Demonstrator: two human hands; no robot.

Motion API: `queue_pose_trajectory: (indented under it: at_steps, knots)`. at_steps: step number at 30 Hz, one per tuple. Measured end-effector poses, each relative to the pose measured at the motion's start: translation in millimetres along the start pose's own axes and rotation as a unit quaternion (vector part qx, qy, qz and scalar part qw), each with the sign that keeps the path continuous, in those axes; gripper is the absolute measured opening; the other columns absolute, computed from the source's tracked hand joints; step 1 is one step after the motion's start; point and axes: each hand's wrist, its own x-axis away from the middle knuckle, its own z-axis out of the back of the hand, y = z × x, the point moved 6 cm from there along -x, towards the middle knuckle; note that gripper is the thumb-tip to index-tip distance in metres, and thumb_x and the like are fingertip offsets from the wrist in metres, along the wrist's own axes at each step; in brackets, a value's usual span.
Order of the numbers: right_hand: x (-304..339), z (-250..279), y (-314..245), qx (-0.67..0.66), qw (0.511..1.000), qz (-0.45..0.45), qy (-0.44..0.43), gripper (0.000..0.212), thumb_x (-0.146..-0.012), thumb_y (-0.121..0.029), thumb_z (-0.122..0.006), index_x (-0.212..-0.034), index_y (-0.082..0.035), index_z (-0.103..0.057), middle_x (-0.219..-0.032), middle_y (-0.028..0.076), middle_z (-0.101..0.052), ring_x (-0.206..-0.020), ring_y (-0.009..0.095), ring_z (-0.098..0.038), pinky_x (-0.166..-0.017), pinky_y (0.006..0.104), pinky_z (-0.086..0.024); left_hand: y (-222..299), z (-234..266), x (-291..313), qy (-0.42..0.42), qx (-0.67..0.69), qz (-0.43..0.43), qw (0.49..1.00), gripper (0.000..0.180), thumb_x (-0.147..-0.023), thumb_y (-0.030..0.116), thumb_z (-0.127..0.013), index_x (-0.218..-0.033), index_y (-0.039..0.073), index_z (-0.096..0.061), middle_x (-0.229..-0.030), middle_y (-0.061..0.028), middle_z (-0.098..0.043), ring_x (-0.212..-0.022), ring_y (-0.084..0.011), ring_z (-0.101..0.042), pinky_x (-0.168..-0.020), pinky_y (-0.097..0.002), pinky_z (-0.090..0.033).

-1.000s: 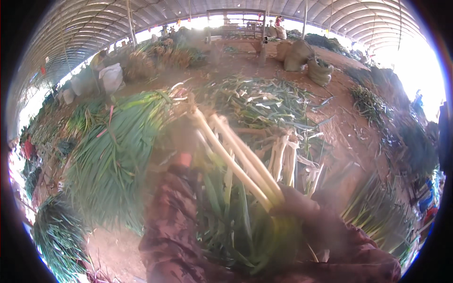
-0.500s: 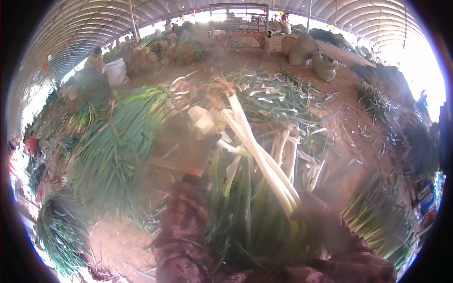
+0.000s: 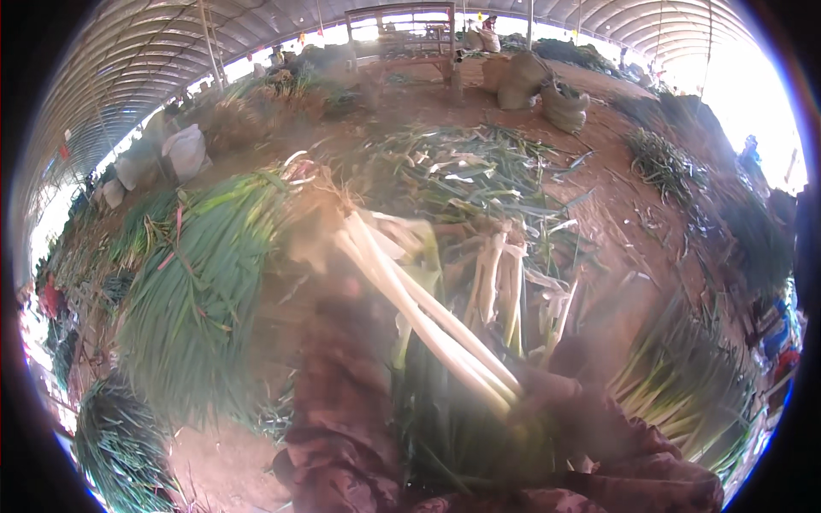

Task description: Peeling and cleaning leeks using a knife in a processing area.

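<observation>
Several long green onions with white stalks lie slanted across the middle, roots up at the left. My right hand, dim and blurred, is closed round their lower, greener part. Near the root ends is my left hand, smeared by motion, its fingers not distinct. Pale loosened leaf shows beside the stalks. Below spread broad green leaves, partly hidden by my forearms. Just beyond my right hand, more white-stalked onions stand in a bunch.
A big heap of green onions lies to the left, another bundle at the right. Leaf scraps litter the ground ahead. Stuffed sacks and a wooden frame stand farther off, with a white sack at the far left.
The green onions have shifted left and tilted lower. My left hand has moved left along with the root ends. The whole view has swung slightly to the right.
</observation>
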Motion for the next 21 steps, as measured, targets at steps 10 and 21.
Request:
queue_pose_trajectory:
  at_steps: [10, 21]
  knots:
    - [67.4, 68.7, 22.6, 0.103, 0.953, 0.052, 0.281, 0.06, -0.072, -0.01, -0.078, -0.129, -0.004, -0.059, -0.095, 0.009, -0.067, -0.08, 0.016, -0.065, -0.071, 0.0296, -0.051, 95.3, 118.4, -32.1, -0.162, -0.381, -0.082, 0.907, 0.032, -0.084, 0.031, -0.066, -0.106, 0.01, -0.073, -0.101, -0.0148, -0.071, -0.09, -0.0304, -0.068, -0.08, -0.0432, -0.053]
    - [51.4, 95.7, 50.3, -0.231, 0.953, 0.016, 0.193, 0.063, -0.072, -0.01, -0.078, -0.131, -0.001, -0.057, -0.104, 0.007, -0.067, -0.094, 0.016, -0.062, -0.082, 0.0284, -0.047, 161.6, -59.7, 14.1, -0.455, 0.262, 0.179, 0.832, 0.025, -0.088, 0.016, -0.069, -0.109, 0.005, -0.064, -0.1, -0.0042, -0.067, -0.097, -0.0168, -0.066, -0.083, -0.03, -0.054]
